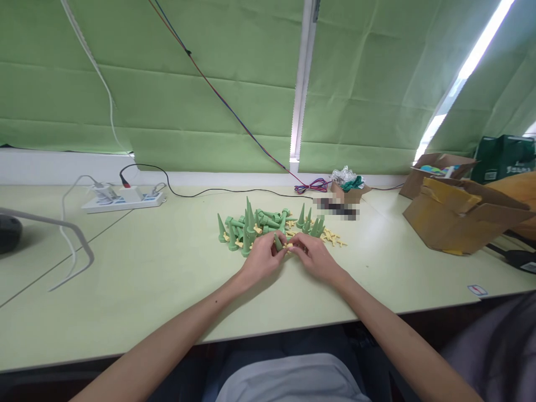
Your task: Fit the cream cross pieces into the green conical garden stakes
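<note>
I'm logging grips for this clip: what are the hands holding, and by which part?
The left hand pinches a green cone piece near its lower end. The right hand meets it at a small yellow piece; its exact hold cannot be told.

The green cones [247, 226] look like matt moulded plastic, and the little yellow bits [333, 238] beside them are plastic too, slightly shinier. The desk [167, 268] has a smooth pale laminate top with a soft sheen. The power strip [123, 200] is glossy white plastic. Brown boxes [456, 220] are plain rough cardboard, and the green blinds [188, 100] look like matt cloth.
</note>
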`<state>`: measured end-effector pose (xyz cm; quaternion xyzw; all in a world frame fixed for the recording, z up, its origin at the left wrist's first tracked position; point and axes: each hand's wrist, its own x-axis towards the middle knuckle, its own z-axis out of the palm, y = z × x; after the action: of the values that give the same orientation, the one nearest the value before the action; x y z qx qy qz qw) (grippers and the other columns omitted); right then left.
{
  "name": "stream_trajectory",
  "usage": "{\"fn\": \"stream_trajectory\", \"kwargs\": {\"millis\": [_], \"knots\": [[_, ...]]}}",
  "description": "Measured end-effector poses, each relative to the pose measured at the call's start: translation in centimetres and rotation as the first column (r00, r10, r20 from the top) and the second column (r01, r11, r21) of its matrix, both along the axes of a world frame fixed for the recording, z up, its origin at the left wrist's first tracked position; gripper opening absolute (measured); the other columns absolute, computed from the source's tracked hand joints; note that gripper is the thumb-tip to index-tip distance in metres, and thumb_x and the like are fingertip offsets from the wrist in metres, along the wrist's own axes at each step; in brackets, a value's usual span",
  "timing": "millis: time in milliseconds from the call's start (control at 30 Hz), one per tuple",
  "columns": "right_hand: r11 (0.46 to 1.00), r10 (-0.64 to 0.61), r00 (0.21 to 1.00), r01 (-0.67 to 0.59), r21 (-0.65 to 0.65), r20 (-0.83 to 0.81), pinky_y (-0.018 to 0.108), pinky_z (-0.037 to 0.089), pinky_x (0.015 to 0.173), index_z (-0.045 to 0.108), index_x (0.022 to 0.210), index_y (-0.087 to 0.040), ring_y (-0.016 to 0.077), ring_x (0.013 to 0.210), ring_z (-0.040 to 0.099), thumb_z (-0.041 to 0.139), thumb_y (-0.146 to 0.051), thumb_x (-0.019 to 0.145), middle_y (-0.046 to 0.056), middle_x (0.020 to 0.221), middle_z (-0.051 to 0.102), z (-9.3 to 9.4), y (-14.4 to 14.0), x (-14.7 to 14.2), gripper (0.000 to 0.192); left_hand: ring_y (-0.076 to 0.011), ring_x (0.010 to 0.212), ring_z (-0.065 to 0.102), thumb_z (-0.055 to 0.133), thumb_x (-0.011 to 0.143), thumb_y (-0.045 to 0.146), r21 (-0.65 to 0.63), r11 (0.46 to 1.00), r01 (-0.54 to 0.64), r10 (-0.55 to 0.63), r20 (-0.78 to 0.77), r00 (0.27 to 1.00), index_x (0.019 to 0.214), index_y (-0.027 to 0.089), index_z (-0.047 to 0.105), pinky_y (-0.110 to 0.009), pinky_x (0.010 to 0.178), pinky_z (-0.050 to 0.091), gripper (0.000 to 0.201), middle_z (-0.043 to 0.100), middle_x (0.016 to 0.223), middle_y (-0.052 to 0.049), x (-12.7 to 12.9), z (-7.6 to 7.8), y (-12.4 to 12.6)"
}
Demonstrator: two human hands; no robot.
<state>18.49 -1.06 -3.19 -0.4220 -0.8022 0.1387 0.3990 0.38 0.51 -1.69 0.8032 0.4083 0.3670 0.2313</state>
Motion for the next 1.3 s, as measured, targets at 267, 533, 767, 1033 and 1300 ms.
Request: {"fn": "stream_trajectory", "kwargs": {"millis": [267,533,767,1033,1300], "knots": [[1.000,-0.005,1.000,0.005,0.010,0.009,0.026,0.040,0.061,0.059,0.089,-0.020,0.0160,0.069,0.055,0.048,-0.029,0.095,0.003,0.077,0.062,0.00,-0.07,0.02,0.015,-0.0125,0.055,0.050,0.056,0.084,0.031,0.037,0.999,0.000,0.001,-0.016,1.000,0.084,0.018,0.061,-0.025,0.053,0.039,0.014,0.058,0.063,0.001,0.03,-0.06,-0.04],[1.000,-0.014,1.000,0.014,0.010,0.023,0.026,0.039,0.061,0.059,0.088,-0.020,0.0158,0.066,0.053,0.049,-0.029,0.095,0.002,0.073,0.061,-0.07,0.01,0.01,0.015,-0.0119,0.054,0.051,0.056,0.085,0.028,0.058,0.998,0.009,-0.007,-0.030,1.000,0.085,0.018,0.060,-0.024,0.054,0.038,0.010,0.057,0.063,0.002,-0.01,-0.19,0.00],[1.000,-0.014,1.000,0.014,0.003,0.027,0.026,0.039,0.061,0.058,0.086,-0.020,0.0158,0.066,0.054,0.049,-0.027,0.095,0.002,0.075,0.062,0.04,0.01,-0.04,0.015,-0.0123,0.056,0.052,0.056,0.085,0.027,0.048,0.999,0.004,-0.003,-0.033,0.999,0.084,0.018,0.059,-0.024,0.055,0.039,0.010,0.059,0.065,0.002,-0.04,-0.28,-0.01],[0.999,-0.027,0.999,0.028,-0.032,0.029,0.026,0.039,0.063,0.059,0.087,-0.019,0.0155,0.067,0.054,0.050,-0.028,0.095,0.002,0.075,0.062,0.11,0.03,-0.12,0.014,-0.0118,0.056,0.051,0.056,0.085,0.027,0.041,0.999,-0.005,0.007,-0.026,1.000,0.085,0.018,0.059,-0.024,0.053,0.039,0.010,0.059,0.068,0.001,-0.01,-0.18,-0.02],[0.999,-0.042,0.998,0.043,-0.021,0.036,0.025,0.038,0.062,0.058,0.090,-0.020,0.0148,0.067,0.054,0.055,-0.027,0.093,0.001,0.076,0.061,0.08,0.13,-0.06,0.009,-0.0121,0.064,0.054,0.054,0.083,0.018,0.080,0.996,0.023,-0.022,-0.009,1.000,0.088,0.019,0.058,-0.025,0.060,0.043,0.007,0.062,0.082,0.000,-0.04,-0.46,0.02]]}}
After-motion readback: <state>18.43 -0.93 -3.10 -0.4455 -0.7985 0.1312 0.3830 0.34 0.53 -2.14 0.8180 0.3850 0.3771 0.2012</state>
